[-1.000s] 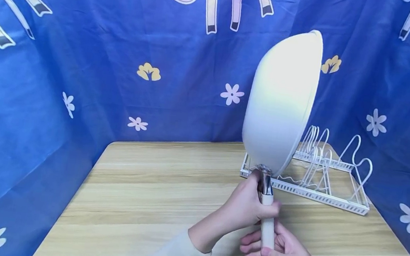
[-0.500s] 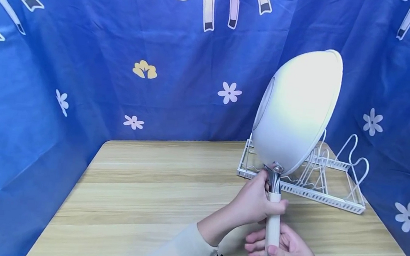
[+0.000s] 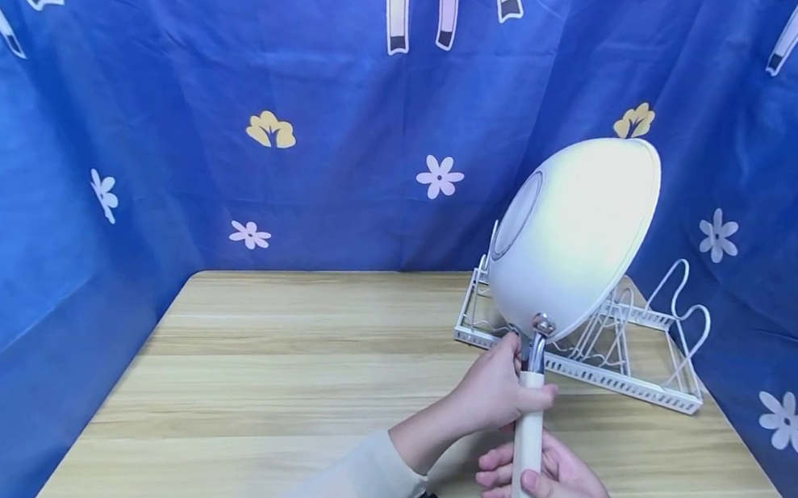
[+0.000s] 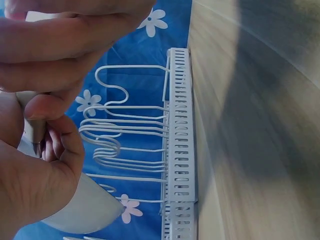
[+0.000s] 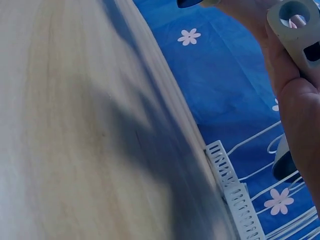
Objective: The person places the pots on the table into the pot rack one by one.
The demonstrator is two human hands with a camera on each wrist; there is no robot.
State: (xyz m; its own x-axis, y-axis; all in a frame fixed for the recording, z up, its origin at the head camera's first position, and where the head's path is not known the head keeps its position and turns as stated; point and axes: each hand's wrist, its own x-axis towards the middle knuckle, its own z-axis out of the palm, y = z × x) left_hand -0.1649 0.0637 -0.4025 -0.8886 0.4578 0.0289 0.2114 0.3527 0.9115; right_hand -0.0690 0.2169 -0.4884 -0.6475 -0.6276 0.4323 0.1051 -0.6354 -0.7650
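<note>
A white wok [image 3: 576, 227] is held up above the table, tilted, its outside and round base facing left. Its cream handle [image 3: 529, 457] points down toward me. My left hand [image 3: 494, 389] grips the handle's upper end by the metal neck, thumb across the front. Lower down, my right hand [image 3: 566, 494] holds the handle between its thumb in front and loosely bent fingers behind. The handle's end with its hanging hole [image 5: 295, 30] shows in the right wrist view. In the left wrist view, the wok's bowl [image 4: 90, 210] is partly hidden behind a hand.
A white wire rack [image 3: 619, 382] with upright curved dividers stands at the table's back right, partly hidden behind the wok. The wooden table [image 3: 270, 365] reaches to a blue patterned curtain [image 3: 348, 179] at the back and sides.
The wok has come down and turned, so its round base now shows and its rim leans right. Both hands have stayed on the handle, shifting slightly right.
</note>
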